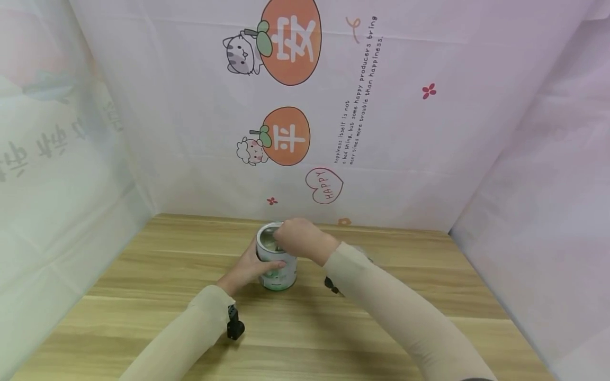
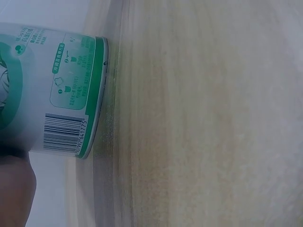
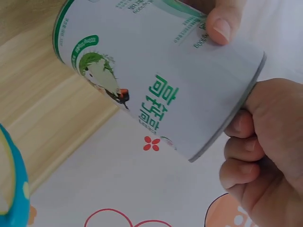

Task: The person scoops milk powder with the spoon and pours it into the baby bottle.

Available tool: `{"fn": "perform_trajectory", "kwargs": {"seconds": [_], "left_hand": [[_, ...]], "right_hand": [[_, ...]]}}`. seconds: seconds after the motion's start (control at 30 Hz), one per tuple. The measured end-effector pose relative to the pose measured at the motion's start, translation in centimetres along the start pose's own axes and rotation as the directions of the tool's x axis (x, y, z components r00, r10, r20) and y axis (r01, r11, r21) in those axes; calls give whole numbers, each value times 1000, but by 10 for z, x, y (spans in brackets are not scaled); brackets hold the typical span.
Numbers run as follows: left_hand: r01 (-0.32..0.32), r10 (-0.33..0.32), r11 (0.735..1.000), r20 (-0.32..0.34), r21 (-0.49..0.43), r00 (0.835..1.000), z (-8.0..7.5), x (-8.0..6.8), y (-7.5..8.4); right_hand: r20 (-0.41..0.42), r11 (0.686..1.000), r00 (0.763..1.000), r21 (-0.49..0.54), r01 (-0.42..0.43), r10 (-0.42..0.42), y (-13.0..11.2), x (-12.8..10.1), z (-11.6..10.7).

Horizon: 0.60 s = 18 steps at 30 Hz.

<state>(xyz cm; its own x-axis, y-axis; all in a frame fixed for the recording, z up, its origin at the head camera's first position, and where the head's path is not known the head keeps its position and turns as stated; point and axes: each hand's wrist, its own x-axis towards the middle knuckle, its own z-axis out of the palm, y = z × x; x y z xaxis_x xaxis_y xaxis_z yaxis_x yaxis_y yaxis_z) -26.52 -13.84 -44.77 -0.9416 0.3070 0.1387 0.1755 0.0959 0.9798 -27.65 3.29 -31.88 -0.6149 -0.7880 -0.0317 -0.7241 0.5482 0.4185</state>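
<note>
A white tin (image 1: 278,272) with green print stands open at the top on the table. My left hand (image 1: 250,267) grips its side, the thumb lying across the front near the rim. In the left wrist view the tin (image 2: 61,90) shows a barcode and a green base band. My right hand (image 1: 302,239) is at the mouth of the tin, reaching over the rim. Several of its fingers (image 3: 244,146) are curled outside the rim in the right wrist view. The rest of the hand's fingertips are hidden by the tin, so anything they hold cannot be made out.
A blue-edged thing with pale spots (image 3: 19,184) shows partly at the left of the right wrist view. Something clear (image 1: 363,251) sits partly behind the right forearm. White printed sheets (image 1: 405,159) rise around the wood-grain table (image 1: 305,338).
</note>
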Motion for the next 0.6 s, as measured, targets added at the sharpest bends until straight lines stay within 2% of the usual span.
{"fn": "perform_trajectory", "kwargs": {"seconds": [0.13, 0.27, 0.43, 0.53, 0.6], "left_hand": [[28, -28, 999, -12, 19, 1000, 0, 0, 1], [48, -47, 999, -16, 24, 999, 0, 0, 1], [52, -52, 999, -9, -4, 999, 0, -3, 2], [57, -57, 998, -11, -17, 998, 1, -4, 3], [63, -63, 998, -17, -16, 998, 2, -4, 3]], "right_hand": [[7, 999, 1000, 38, 17, -18, 1, 0, -2], [32, 987, 999, 161, 23, -28, 4, 1, -2], [58, 927, 998, 375, 12, -36, 11, 4, 3], [62, 888, 997, 459, 19, -54, 17, 5, 7], [62, 877, 996, 479, 28, -66, 19, 5, 9]]}}
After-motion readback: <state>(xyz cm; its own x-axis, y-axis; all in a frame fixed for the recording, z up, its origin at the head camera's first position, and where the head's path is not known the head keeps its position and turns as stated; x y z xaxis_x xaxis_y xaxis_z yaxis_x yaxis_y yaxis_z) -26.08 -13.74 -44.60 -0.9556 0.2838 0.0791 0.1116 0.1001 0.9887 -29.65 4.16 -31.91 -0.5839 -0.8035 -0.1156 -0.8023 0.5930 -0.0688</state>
